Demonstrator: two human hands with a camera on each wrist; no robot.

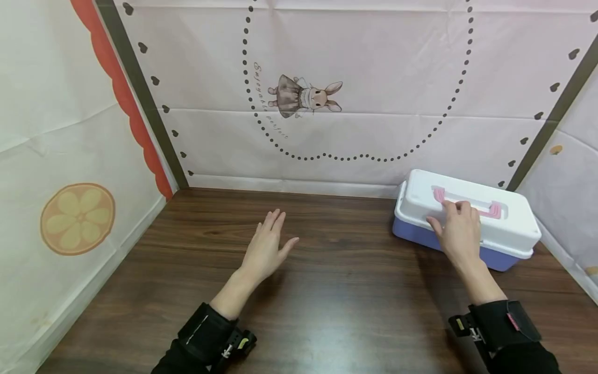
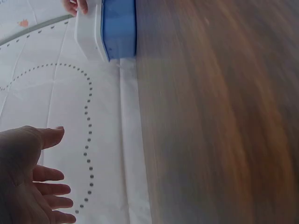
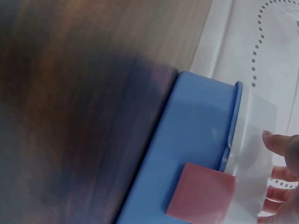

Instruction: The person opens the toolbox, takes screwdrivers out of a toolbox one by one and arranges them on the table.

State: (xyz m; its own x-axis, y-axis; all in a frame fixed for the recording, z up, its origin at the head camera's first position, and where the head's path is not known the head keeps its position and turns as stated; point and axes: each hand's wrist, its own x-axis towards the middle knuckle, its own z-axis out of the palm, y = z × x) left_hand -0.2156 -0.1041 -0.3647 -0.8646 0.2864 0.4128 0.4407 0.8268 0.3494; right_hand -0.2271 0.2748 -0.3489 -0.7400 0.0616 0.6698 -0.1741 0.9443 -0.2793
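Observation:
A storage box with a white lid (image 1: 506, 231) and a blue-purple base (image 1: 416, 234) stands closed at the right of the table. My right hand (image 1: 461, 234) reaches over the front of the lid, fingertips right at the pink carrying handle (image 1: 492, 210) and covering its middle. The thumb is spread away from the fingers. In the right wrist view, a pink-red latch (image 3: 202, 193) shows on the box's front. My left hand (image 1: 263, 249) hovers over the middle-left of the table, fingers extended and thumb apart, holding nothing.
The brown wooden table (image 1: 327, 291) is bordered by a cloth back wall (image 1: 374, 62) with a printed rabbit. Cloth also covers the left side (image 1: 70, 130) and the right side (image 1: 567, 208), close to the box.

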